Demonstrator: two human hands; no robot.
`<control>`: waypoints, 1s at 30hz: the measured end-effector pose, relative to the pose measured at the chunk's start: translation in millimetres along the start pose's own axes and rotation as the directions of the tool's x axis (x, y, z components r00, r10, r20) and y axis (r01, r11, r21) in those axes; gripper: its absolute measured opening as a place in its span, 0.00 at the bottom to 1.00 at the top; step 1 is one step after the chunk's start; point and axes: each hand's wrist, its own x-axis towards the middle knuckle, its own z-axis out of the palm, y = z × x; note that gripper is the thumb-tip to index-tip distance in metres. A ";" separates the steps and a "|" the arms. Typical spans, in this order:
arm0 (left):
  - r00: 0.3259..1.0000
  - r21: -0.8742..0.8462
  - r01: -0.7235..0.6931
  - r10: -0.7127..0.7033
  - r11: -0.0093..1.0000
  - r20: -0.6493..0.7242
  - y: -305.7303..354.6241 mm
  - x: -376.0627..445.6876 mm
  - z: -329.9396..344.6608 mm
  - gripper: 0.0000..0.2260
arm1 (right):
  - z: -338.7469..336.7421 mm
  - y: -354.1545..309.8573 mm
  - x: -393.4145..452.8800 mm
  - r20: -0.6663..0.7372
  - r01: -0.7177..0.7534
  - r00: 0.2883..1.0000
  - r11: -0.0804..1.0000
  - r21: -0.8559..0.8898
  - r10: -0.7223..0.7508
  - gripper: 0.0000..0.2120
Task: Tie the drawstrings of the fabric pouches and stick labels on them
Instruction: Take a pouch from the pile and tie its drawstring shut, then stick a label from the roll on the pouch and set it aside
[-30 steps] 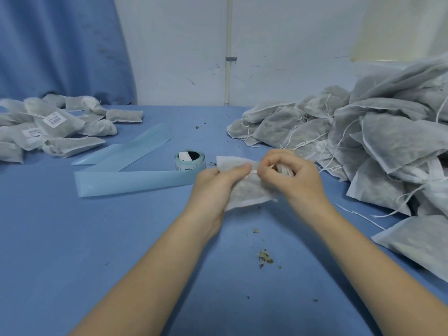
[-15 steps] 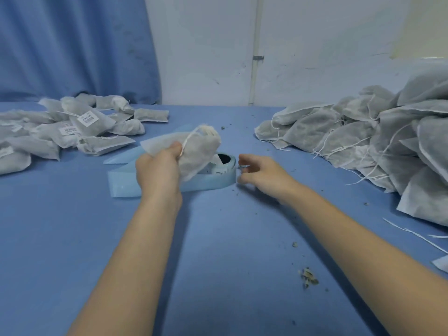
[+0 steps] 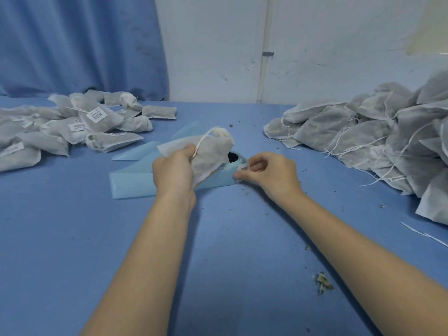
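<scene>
My left hand point(image 3: 173, 172) grips a grey fabric pouch point(image 3: 209, 154) lifted off the table, its neck gathered at the top and a white drawstring hanging down its side. Behind the pouch sits the label roll point(image 3: 234, 158), light blue with a dark core, partly hidden. My right hand point(image 3: 269, 172) pinches a white barcode label point(image 3: 244, 168) at the roll's right edge, thumb and forefinger on it. A long light-blue backing strip point(image 3: 132, 183) runs left from the roll.
Labelled, tied pouches point(image 3: 97, 117) lie in a heap at the far left. A big pile of pouches with loose strings point(image 3: 363, 132) fills the right side. Herb crumbs point(image 3: 322, 282) and loose string pieces point(image 3: 421, 234) lie on the blue table point(image 3: 72, 238).
Both hands were working the pouch's neck together; then my left hand lifted the pouch away to the left, while my right hand reached the roll and now pinches a label.
</scene>
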 end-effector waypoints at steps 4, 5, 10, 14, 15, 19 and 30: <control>1.000 0.048 -0.013 0.013 0.999 -0.003 -3.9 -0.4 2.0 0.13 | -0.1 -0.3 -5.2 -0.026 0.008 1.000 0.998 -0.058 -0.010 0.13; 1.000 0.054 -0.020 0.020 0.998 0.003 -4.6 -1.3 2.5 0.12 | -1.2 -1.0 -7.2 -0.004 0.019 1.000 0.998 -0.055 -0.019 0.12; 0.993 0.095 -0.110 0.106 0.989 0.042 -6.8 -6.2 4.6 0.07 | -17.6 -10.3 -27.6 0.233 0.122 0.965 0.992 0.017 -0.123 0.08; 0.966 0.194 -0.252 0.235 0.948 0.107 -8.9 -14.0 6.2 0.10 | -42.9 -25.9 -43.8 0.293 0.211 0.923 0.966 0.152 -0.248 0.07; 0.954 0.216 -0.289 0.263 0.932 0.144 -9.3 -17.2 6.3 0.09 | -49.5 -30.8 -44.1 0.237 0.237 0.932 0.956 0.172 -0.273 0.07; 0.899 0.188 -0.346 0.268 0.919 0.346 -10.4 -33.0 8.8 0.06 | -68.6 -48.8 -40.5 0.092 0.300 0.947 0.949 0.101 -0.309 0.06; 0.829 0.077 -0.252 0.174 0.965 0.531 -17.8 -52.2 18.2 0.09 | -68.9 -42.8 -38.7 -0.041 0.309 0.951 0.951 0.014 -0.308 0.09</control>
